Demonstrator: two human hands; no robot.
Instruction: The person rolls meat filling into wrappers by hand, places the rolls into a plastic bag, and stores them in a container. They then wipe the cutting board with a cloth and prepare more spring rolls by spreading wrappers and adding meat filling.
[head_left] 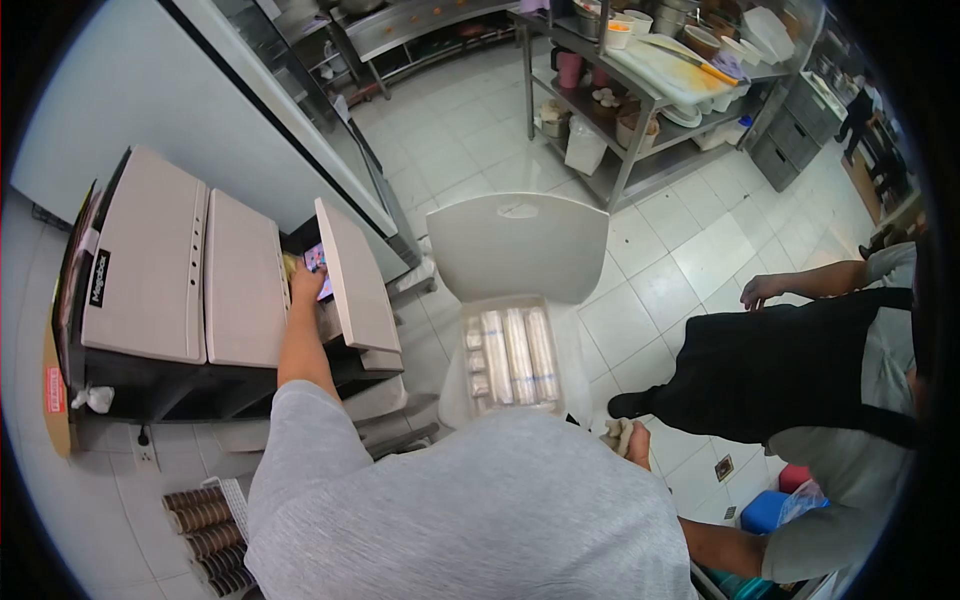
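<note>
My left hand reaches into the open compartment of a beige and black cabinet. Its fingers rest on a pink and purple packet inside. The compartment's lid stands tilted up just right of the hand. My right hand hangs by my right side, closed around a pale crumpled wad. In front of me stands a white plastic chair. A clear container on its seat holds rows of stacked clear lids or cups.
A co-worker in a black apron stands close on the right, one hand held out over the floor. Stacks of brown cups lie at the lower left. Steel shelving with bowls stands at the far side of the white tiled floor.
</note>
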